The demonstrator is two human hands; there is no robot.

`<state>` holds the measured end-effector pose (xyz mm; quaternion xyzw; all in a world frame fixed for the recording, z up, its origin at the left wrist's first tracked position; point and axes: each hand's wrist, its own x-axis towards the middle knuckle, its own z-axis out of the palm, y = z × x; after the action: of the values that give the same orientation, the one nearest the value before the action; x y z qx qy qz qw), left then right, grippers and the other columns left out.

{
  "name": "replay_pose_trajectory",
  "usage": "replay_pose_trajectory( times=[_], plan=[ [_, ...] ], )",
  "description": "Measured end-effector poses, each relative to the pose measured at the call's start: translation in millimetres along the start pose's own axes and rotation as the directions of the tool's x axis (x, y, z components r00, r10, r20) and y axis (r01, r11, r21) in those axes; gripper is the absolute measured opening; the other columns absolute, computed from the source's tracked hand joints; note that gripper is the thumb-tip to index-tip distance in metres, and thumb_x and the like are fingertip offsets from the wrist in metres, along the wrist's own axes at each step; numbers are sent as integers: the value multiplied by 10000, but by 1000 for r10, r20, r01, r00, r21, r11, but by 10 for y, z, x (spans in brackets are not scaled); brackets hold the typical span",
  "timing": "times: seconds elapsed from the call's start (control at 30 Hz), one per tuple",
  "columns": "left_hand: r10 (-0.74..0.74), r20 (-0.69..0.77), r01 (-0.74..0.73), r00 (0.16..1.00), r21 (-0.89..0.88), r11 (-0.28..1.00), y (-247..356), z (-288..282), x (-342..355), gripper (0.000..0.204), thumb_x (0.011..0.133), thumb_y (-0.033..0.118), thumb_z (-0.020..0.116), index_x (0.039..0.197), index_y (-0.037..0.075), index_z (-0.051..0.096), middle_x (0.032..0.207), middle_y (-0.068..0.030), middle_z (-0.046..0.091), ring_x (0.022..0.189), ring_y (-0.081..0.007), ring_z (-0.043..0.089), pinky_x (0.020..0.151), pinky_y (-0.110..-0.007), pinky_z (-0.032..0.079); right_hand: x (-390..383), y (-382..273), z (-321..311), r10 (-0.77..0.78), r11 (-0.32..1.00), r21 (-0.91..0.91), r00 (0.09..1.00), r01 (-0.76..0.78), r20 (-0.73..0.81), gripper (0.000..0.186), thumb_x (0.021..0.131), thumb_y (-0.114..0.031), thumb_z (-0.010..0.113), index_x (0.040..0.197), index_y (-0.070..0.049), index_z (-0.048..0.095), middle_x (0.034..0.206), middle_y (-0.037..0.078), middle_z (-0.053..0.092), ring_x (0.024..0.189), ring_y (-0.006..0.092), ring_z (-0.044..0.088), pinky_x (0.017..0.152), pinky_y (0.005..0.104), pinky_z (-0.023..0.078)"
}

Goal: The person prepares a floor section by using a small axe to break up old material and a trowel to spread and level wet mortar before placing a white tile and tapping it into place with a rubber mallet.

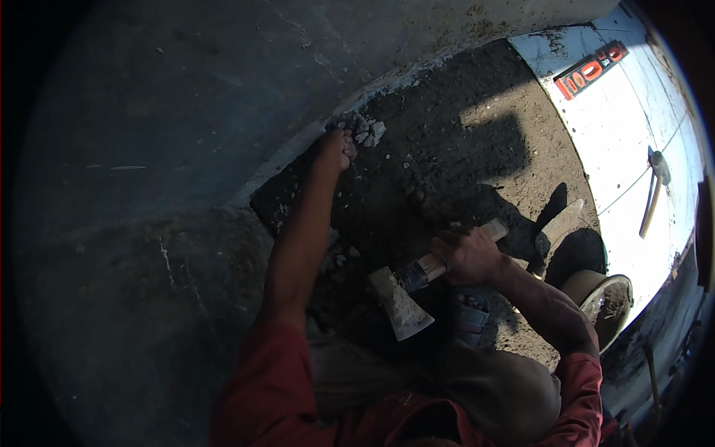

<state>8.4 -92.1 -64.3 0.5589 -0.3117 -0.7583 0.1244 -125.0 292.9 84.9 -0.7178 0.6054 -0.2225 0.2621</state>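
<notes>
My left hand (345, 151) reaches down to the foot of the grey wall, its fingers curled among broken pale chips (370, 132). Whatever those fingers hold, if anything, is hidden in the shadow. Closer to my body, my right hand (471, 255) is wrapped round the wooden handle of an axe (403, 304). The axe head hangs to the left of that hand, its blade pointing toward me, above the ground near my sandalled foot (471, 319). Dark tape-like wrapping covers the handle next to the head.
A plastered wall (171, 134) rises along the left and far side. Rough dirt ground (447, 149) meets white tiles (596, 127) on the right. On the tiles lie a spirit level (592, 71) and a hammer (654, 195). A bucket (593, 287) stands right of my arm.
</notes>
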Motion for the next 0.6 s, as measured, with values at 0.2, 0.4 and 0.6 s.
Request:
replay_pose_trajectory(
  times=[0.2,0.4,0.6],
  plan=[
    [-23,93,19,995,44,999,-330,880,-534,243,975,270,414,904,52,494,582,16,378,440,-90,309,401,-250,257,-315,222,27,182,981,-73,983,-181,12,328,623,-136,650,929,-65,554,871,114,610,807,331,632,644,426,531],
    [66,31,-64,997,-47,997,-281,856,-684,237,975,289,422,906,74,493,584,16,381,443,-98,311,410,-253,256,-243,228,20,212,976,-64,977,-210,30,315,619,-142,647,907,-66,546,884,114,612,824,336,632,657,440,526],
    [73,-6,-73,997,-132,989,-335,986,-623,194,970,247,417,858,98,470,570,7,372,431,-98,323,399,-261,246,125,546,-92,136,976,-173,991,-134,-1,333,620,-147,653,929,-71,556,886,109,610,827,319,637,652,441,522]
  ],
)
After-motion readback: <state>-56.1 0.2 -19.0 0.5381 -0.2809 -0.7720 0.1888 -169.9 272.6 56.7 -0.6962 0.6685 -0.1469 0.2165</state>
